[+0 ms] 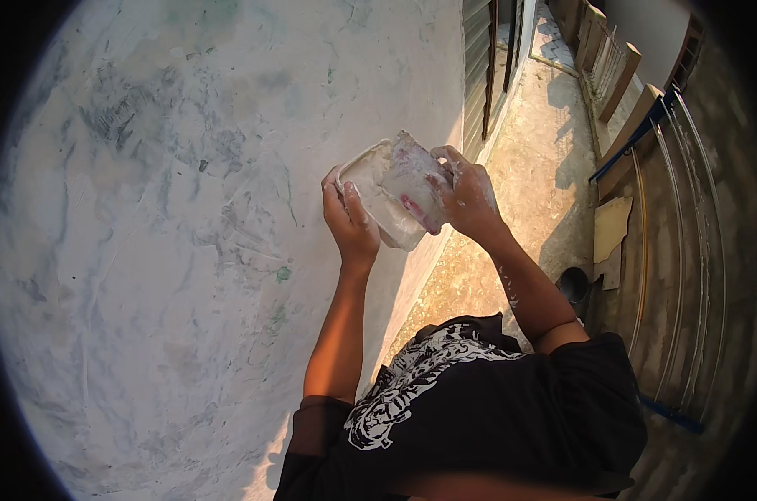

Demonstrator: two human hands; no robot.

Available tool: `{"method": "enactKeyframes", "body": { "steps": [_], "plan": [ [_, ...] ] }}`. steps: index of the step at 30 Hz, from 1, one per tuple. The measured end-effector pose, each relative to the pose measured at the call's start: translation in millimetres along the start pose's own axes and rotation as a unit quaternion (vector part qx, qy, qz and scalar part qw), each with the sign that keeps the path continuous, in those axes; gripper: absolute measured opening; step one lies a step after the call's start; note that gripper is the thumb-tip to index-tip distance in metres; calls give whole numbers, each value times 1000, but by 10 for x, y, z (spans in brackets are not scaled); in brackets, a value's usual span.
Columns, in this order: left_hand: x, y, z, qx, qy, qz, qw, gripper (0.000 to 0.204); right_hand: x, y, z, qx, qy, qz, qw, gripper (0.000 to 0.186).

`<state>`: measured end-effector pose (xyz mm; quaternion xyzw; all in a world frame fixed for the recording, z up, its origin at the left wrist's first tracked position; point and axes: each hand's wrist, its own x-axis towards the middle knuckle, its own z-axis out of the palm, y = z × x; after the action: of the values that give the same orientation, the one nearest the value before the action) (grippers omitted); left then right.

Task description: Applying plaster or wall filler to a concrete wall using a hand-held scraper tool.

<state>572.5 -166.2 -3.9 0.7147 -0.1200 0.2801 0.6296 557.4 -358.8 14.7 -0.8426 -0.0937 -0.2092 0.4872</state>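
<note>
Out in front of me, my left hand [348, 219] is closed round the edge of a shallow, squarish container [368, 173] with off-white paste inside. My right hand [472, 196] grips a flat, paste-smeared scraper [414, 171] with a reddish patch along its lower edge. The scraper overlaps the right part of the container and hides some of the paste. White residue coats the fingers of my right hand and spots that forearm. Close by on the left stands a whitish wall [186, 250] with patchy grey and green marks; neither hand appears pressed against it.
A sunlit concrete path [533, 159] runs away beyond my right hand, beside a slatted shutter [476, 67]. To the right are a rack with blue ends and thin metal rods [675, 200], a torn yellowish board [612, 227] and a dark bucket [573, 284]. Posts [621, 79] line the far right.
</note>
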Motion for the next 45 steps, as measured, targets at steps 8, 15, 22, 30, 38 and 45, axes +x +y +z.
{"method": "enactKeyframes", "body": {
  "steps": [8,15,22,30,38,45],
  "plan": [
    [43,34,-129,-4,17,-19,1000,34,115,-8,-121,226,-129,179,949,28],
    [210,342,-383,-53,-5,-76,996,30,260,211,-204,623,-126,188,749,41],
    [411,1081,-618,-83,28,-190,978,35,935,-248,-349,619,69,26,782,40],
    [702,1475,-985,-57,22,-163,985,38,1877,-292,48,171,216,-121,954,37],
    [694,1238,-1188,-111,44,-126,985,51,1708,-401,1068,-67,212,-213,951,69],
    [715,1274,-1081,-107,27,-133,985,54,1621,-71,393,76,183,-235,952,33]
  ]
}}
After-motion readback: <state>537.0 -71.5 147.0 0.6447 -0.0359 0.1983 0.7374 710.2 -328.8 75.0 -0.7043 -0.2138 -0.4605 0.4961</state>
